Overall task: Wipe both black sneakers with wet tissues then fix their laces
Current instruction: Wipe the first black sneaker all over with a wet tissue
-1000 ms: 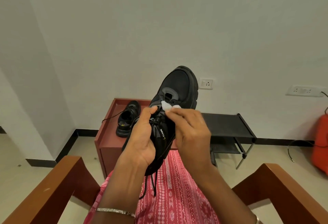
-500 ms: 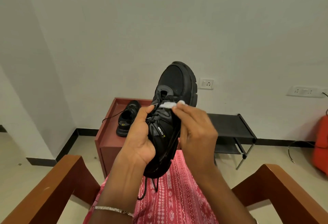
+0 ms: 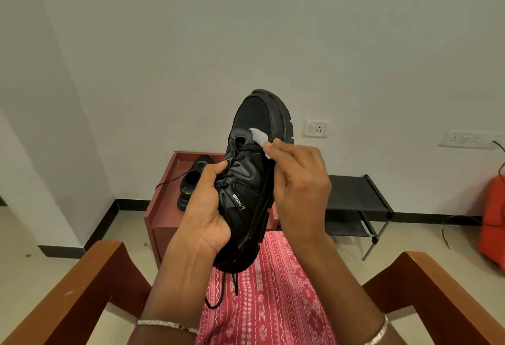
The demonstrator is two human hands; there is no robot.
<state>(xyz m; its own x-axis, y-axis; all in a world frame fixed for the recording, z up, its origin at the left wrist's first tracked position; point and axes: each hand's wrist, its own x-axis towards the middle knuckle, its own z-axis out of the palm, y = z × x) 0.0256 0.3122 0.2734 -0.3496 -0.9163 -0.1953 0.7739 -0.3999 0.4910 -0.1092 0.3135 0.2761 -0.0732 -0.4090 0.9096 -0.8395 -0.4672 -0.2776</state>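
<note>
White walls back the scene, with a black skirting strip along a pale tiled floor; two wall sockets sit beyond your right hand. Past both hands stands one reddish-brown table [image 3: 164, 208] with a raised rim, and to its right one black metal rack [image 3: 355, 197]. Two wooden armrests frame your lap, which is covered in pink patterned cloth [image 3: 273, 303]. You have two black sneakers in sight. One sneaker [image 3: 254, 180] is raised between your hands, toe pointing up and away, its loose laces [image 3: 224, 290] dangling below your left wrist. Your left hand [image 3: 205, 208] grips it around the heel and collar, thumb curled over the lace area. Your right hand [image 3: 300, 180] is just beside the shoe's right edge, its fingers pinching one white wet tissue [image 3: 261, 138] against the upper near the toe box. The second sneaker [image 3: 195, 180] rests on the table, just beyond your left hand, one lace trailing leftward.
</note>
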